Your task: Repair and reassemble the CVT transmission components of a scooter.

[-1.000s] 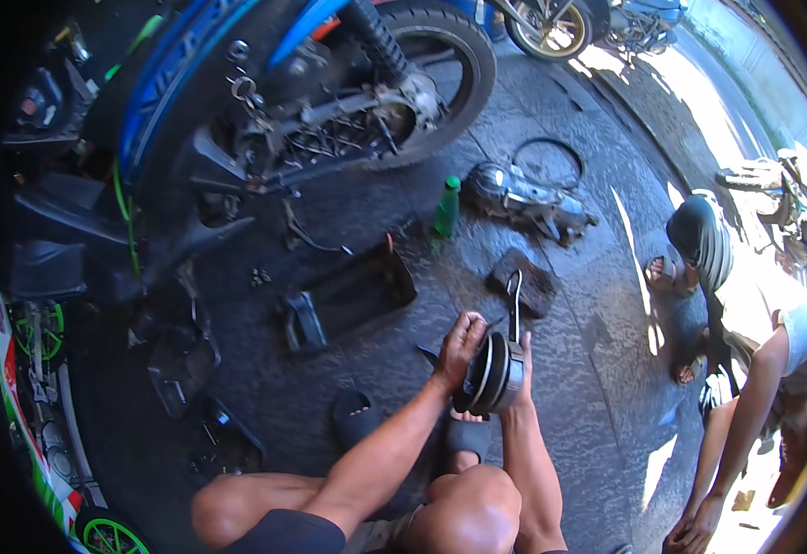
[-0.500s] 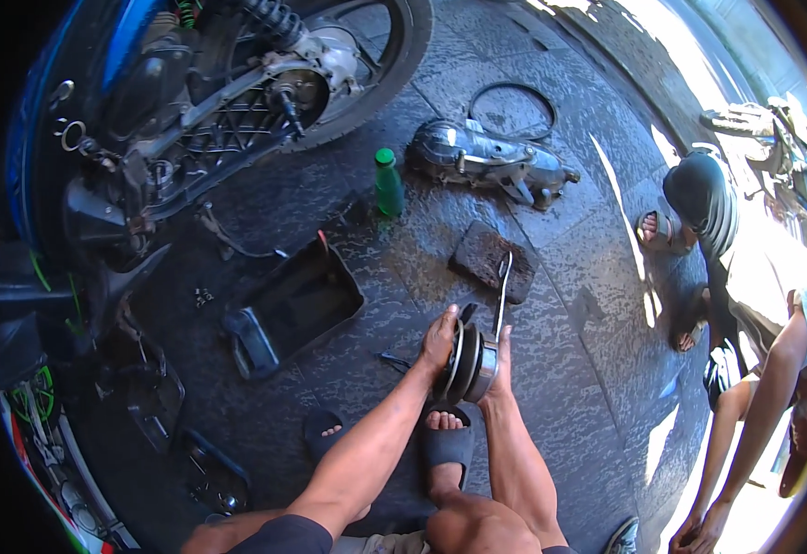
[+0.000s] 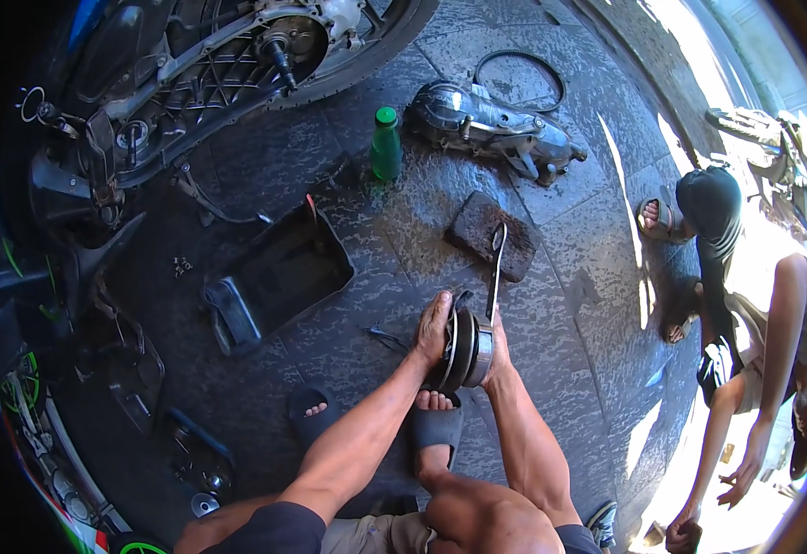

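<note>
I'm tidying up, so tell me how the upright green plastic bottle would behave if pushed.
The green plastic bottle would probably tip easily, being taller than wide. Once down, it may roll, given its rounded sides. Its plastic-looking wall might flex when gripped.

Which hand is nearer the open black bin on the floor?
Left. The left hand is just right of the black bin; the right hand is farther right, across the round metal part held between them.

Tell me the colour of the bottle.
The bottle is green, shown best in the head view.
</note>
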The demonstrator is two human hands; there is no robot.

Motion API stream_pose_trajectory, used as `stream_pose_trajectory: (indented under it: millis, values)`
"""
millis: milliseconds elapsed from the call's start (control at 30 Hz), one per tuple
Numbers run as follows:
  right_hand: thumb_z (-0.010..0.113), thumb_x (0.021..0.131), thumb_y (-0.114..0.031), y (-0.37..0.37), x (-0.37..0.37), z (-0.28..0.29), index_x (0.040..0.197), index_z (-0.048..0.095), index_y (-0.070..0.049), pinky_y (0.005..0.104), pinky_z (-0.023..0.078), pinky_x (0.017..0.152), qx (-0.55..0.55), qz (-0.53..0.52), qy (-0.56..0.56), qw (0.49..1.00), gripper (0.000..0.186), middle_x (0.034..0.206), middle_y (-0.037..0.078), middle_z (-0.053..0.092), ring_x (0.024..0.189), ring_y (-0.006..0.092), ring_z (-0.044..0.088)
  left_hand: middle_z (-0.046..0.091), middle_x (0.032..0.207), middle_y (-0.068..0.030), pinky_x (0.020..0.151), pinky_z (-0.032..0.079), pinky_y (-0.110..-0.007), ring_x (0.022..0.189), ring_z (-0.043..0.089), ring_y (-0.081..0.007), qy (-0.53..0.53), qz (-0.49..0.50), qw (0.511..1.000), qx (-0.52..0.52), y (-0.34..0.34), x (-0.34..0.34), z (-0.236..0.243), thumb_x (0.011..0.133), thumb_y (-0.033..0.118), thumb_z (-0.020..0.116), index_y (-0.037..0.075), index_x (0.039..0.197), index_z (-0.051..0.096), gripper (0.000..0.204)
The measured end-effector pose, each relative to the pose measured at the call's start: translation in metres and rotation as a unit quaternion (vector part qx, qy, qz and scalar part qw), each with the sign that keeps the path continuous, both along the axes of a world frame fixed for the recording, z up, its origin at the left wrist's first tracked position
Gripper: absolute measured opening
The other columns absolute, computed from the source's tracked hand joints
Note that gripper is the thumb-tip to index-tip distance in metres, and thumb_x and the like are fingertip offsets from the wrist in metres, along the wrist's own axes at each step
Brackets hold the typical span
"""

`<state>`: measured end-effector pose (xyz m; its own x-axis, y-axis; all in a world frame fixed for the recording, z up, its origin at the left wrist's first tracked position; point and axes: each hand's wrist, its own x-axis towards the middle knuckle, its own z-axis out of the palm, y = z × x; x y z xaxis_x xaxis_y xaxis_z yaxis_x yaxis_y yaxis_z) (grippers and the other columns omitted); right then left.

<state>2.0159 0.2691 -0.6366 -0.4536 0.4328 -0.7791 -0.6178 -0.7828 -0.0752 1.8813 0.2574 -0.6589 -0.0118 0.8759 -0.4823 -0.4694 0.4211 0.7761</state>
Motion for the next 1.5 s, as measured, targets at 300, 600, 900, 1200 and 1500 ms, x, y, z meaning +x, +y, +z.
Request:
stream_pose_trajectory:
  millis: [300, 600, 900, 1200, 1500]
  values:
    - [0.028, 0.092, -0.079, 0.001, -0.001, 0.005, 0.119, 0.063, -0.003, 0.0423, 0.061, 0.071, -0.027, -0.008, -0.081, 0.996, 0.089, 0.097, 0.017, 0.072, 0.077, 0.0296, 0.071, 0.055, 0.08, -0.0022, 0.074, 0.043, -0.031, 0.077, 0.051, -0.0123, 0.158, 0.015, 0.977, 0.14, 0.0, 0.013, 0.001, 0.108, 0.037, 0.03, 0.006, 0.09, 0.054, 0.043]
    - [0.029, 0.094, -0.076, 0.03, -0.001, 0.021, 0.128, 0.059, -0.004, 0.0432, 0.058, 0.084, 0.096, -0.029, -0.059, 0.993, 0.086, 0.112, 0.016, 0.069, 0.092, 0.0304, 0.07, 0.064, 0.091, -0.0012, 0.081, 0.046, -0.028, 0.086, 0.057, -0.0101, -0.014, 0.031, 0.999, 0.015, 0.046, 0.008, 0.025, 0.105, 0.049, 0.038, 0.006, 0.098, 0.067, 0.053]
    - [0.041, 0.101, -0.055, 0.023, 0.027, 0.111, 0.106, 0.063, -0.011, 0.0336, 0.053, 0.079, 0.419, -0.068, -0.173, 0.888, 0.049, 0.098, 0.007, 0.065, 0.083, 0.0206, 0.063, 0.065, 0.098, -0.0169, 0.092, 0.042, -0.051, 0.094, 0.061, -0.0372, 0.147, -0.049, 0.743, 0.651, 0.056, -0.021, 0.199, 0.095, 0.021, 0.049, 0.004, 0.081, 0.061, 0.025]
    - [0.031, 0.098, -0.069, 0.011, -0.019, 0.052, 0.122, 0.063, -0.001, 0.0351, 0.057, 0.083, 0.077, -0.025, -0.284, 0.955, 0.079, 0.114, 0.013, 0.07, 0.095, 0.0238, 0.07, 0.067, 0.105, -0.0168, 0.093, 0.047, -0.042, 0.101, 0.064, -0.0324, 0.172, 0.073, 0.977, -0.099, 0.017, 0.012, 0.049, 0.098, 0.025, 0.046, 0.0, 0.099, 0.063, 0.03]
    - [0.048, 0.099, -0.052, 0.013, 0.026, 0.093, 0.105, 0.063, -0.009, 0.032, 0.054, 0.075, 0.515, -0.032, -0.309, 0.799, 0.046, 0.095, 0.004, 0.065, 0.086, 0.0182, 0.062, 0.066, 0.108, -0.0202, 0.091, 0.045, -0.043, 0.098, 0.061, -0.034, 0.085, -0.074, 0.833, 0.541, 0.042, 0.003, 0.161, 0.092, 0.024, 0.051, 0.005, 0.095, 0.067, 0.025]
